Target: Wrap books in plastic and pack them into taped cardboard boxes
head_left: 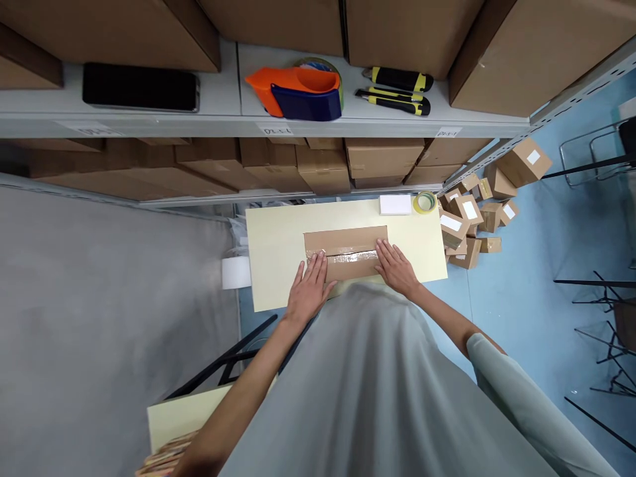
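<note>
A flat brown cardboard box (346, 242) with a strip of clear tape along its seam lies on a pale yellow table (278, 255). My left hand (309, 291) lies flat with fingers stretched out on the box's left end. My right hand (395, 266) presses flat on the box's right end, fingers spread. Neither hand holds anything.
A white pad (395, 205) and a tape roll (425, 202) sit at the table's far right. The shelf above holds an orange-and-blue tape dispenser (298, 93), two yellow-black utility knives (395, 89) and a black phone (140, 87). Small labelled boxes (472, 222) are piled on the blue floor at right.
</note>
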A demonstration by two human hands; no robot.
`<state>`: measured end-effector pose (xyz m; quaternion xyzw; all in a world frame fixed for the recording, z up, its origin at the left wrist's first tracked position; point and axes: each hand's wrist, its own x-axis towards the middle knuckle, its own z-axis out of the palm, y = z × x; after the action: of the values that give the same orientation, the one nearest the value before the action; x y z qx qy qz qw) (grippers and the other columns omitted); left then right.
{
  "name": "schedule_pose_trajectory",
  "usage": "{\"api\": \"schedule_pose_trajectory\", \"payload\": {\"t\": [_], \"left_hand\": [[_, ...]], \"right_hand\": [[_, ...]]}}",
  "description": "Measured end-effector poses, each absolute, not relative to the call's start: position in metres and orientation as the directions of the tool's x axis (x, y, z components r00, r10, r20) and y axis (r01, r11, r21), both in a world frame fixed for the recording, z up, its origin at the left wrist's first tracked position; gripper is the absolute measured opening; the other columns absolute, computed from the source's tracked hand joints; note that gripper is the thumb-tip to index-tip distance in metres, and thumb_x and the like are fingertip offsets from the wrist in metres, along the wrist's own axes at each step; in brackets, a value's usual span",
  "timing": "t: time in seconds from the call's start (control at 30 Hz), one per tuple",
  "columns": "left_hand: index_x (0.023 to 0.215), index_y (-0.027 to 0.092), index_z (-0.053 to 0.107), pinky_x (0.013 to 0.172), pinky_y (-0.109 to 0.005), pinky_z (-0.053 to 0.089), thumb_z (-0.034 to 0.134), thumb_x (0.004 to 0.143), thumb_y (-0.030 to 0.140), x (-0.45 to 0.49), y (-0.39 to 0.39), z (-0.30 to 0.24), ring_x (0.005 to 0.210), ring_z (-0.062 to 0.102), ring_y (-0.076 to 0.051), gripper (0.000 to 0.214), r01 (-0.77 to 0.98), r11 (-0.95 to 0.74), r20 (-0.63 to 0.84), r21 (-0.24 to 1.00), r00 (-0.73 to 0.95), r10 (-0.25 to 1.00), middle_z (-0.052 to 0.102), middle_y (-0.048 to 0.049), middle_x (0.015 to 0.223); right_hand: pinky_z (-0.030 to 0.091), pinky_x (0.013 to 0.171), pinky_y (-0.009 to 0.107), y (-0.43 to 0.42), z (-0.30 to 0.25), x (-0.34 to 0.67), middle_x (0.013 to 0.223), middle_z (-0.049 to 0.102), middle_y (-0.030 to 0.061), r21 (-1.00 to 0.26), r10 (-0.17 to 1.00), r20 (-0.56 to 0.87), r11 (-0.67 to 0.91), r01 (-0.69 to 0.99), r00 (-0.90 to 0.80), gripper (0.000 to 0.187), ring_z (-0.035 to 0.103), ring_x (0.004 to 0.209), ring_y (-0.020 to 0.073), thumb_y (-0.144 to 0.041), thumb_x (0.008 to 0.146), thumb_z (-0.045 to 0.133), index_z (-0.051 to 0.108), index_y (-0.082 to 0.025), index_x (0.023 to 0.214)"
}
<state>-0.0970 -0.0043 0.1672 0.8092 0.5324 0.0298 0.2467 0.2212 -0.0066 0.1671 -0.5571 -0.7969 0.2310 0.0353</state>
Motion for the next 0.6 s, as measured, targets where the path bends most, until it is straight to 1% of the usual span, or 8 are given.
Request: {"api": "schedule_pose_trajectory", "payload": {"t": [0.07, 0.17, 0.27, 0.33, 0.43, 0.53, 0.6], "left_hand": [[0.178, 0.008, 0.023, 0.142, -0.056, 0.012, 0.034, 0.112, 0.05, -0.082, 0.001, 0.168, 0.172, 0.021, -0.031, 0.079, 0.837, -0.323, -0.203, 0.441, 0.444, 0.873, 0.027, -0.0174, 0.182], [0.177, 0.008, 0.027, 0.142, -0.054, 0.013, 0.035, 0.112, 0.051, -0.059, 0.013, 0.166, 0.172, 0.021, -0.031, 0.079, 0.8, -0.369, -0.194, 0.473, 0.503, 0.842, 0.028, -0.017, 0.182], [0.176, 0.007, 0.028, 0.141, -0.053, 0.015, 0.033, 0.112, 0.051, -0.062, 0.018, 0.162, 0.172, 0.023, -0.031, 0.079, 0.797, -0.359, -0.192, 0.485, 0.498, 0.846, 0.027, -0.0178, 0.182], [0.177, 0.007, 0.026, 0.141, -0.055, 0.014, 0.033, 0.112, 0.052, -0.08, 0.017, 0.16, 0.172, 0.022, -0.032, 0.08, 0.823, -0.313, -0.19, 0.475, 0.443, 0.876, 0.026, -0.0184, 0.183], [0.178, 0.009, 0.021, 0.141, -0.06, 0.013, 0.033, 0.112, 0.056, -0.108, 0.011, 0.157, 0.173, 0.017, -0.034, 0.082, 0.846, -0.219, -0.188, 0.486, 0.346, 0.919, 0.022, -0.0192, 0.184], [0.179, 0.008, 0.013, 0.14, -0.058, 0.018, 0.034, 0.112, 0.061, -0.117, 0.007, 0.153, 0.174, 0.013, -0.034, 0.088, 0.809, -0.088, -0.183, 0.582, 0.236, 0.954, 0.015, -0.0214, 0.185], [0.18, 0.01, 0.006, 0.14, -0.054, 0.022, 0.038, 0.11, 0.066, -0.109, 0.007, 0.149, 0.174, 0.014, -0.033, 0.095, 0.761, 0.026, -0.189, 0.648, 0.127, 0.974, 0.012, -0.0213, 0.186]], "right_hand": [[0.023, 0.142, 0.053, -0.001, 0.168, 0.204, 0.184, 0.023, 0.0135, -0.402, 0.896, -0.19, 0.301, 0.865, -0.4, 0.069, 0.022, 0.173, 0.029, -0.037, 0.117, 0.037, 0.023, -0.01, 0.178], [0.022, 0.143, 0.05, 0.009, 0.166, 0.182, 0.184, 0.023, 0.0111, -0.41, 0.857, -0.18, 0.381, 0.829, -0.483, 0.068, 0.021, 0.173, 0.027, -0.039, 0.117, 0.035, 0.024, -0.012, 0.178], [0.021, 0.143, 0.049, 0.012, 0.161, 0.186, 0.184, 0.024, 0.0114, -0.418, 0.855, -0.188, 0.376, 0.827, -0.484, 0.07, 0.023, 0.173, 0.0264, -0.043, 0.117, 0.035, 0.023, -0.012, 0.179], [0.02, 0.143, 0.052, 0.009, 0.156, 0.204, 0.184, 0.024, 0.0128, -0.42, 0.892, -0.185, 0.308, 0.854, -0.413, 0.072, 0.021, 0.173, 0.0274, -0.045, 0.117, 0.035, 0.022, -0.011, 0.179], [0.02, 0.142, 0.056, 0.0, 0.149, 0.235, 0.184, 0.022, 0.0175, -0.448, 0.956, -0.194, 0.113, 0.887, -0.219, 0.075, 0.017, 0.174, 0.0306, -0.05, 0.117, 0.03, 0.02, -0.007, 0.179], [0.025, 0.14, 0.058, -0.006, 0.145, 0.247, 0.185, 0.018, 0.0208, -0.528, 0.975, -0.214, -0.067, 0.847, -0.056, 0.081, 0.016, 0.174, 0.0314, -0.056, 0.117, 0.023, 0.01, -0.006, 0.179], [0.025, 0.14, 0.056, -0.008, 0.143, 0.238, 0.186, 0.015, 0.0195, -0.607, 0.977, -0.213, -0.12, 0.786, -0.016, 0.084, 0.016, 0.174, 0.0294, -0.059, 0.117, 0.021, 0.004, -0.007, 0.18]]}}
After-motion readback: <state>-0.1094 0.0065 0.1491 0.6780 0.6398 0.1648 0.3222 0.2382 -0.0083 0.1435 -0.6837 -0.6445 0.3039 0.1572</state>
